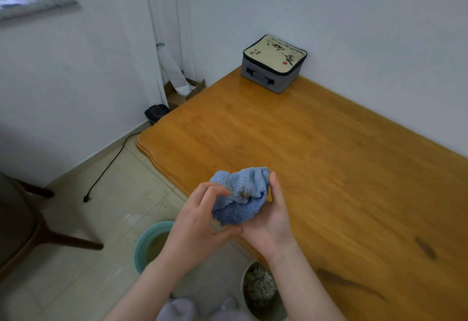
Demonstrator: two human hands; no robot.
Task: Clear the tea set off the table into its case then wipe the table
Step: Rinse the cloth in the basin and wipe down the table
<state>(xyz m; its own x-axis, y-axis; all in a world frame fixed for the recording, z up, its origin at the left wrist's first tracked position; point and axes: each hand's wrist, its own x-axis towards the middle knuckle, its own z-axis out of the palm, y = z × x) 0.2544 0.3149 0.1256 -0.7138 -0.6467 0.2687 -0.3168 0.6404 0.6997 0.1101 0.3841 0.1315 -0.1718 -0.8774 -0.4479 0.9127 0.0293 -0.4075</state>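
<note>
The tea set case (274, 63) is seen zipped shut at the far corner of the wooden table (329, 158), set close against the white wall; its sides are grey fabric and its cream lid carries an ink painting.

At the far left a dark chair (17, 222) with splayed wooden legs is found on pale floor tiles. A black cable (109, 163) is laid loose across the tiles beside it, its plug lying free. Nearer, a round teal bucket (143, 244) of murky liquid is placed just left of the forearms.

The left hand (200, 219) is held above the table's near edge, its fingers curled and pinching a fold of the blue cloth (240, 194). The cloth, nubbly, bunched and stained with brown specks, is cradled from below by the right hand (268, 222), whose fingers are cupped round it with the thumb raised against its right side.

Below the right wrist a pale round pot (258, 287) of greyish clumps is tucked against the table's edge. That edge is stepped and rounded at its corner. A wide stretch of glossy, knotted orange-brown wood is spread between cloth and case.
</note>
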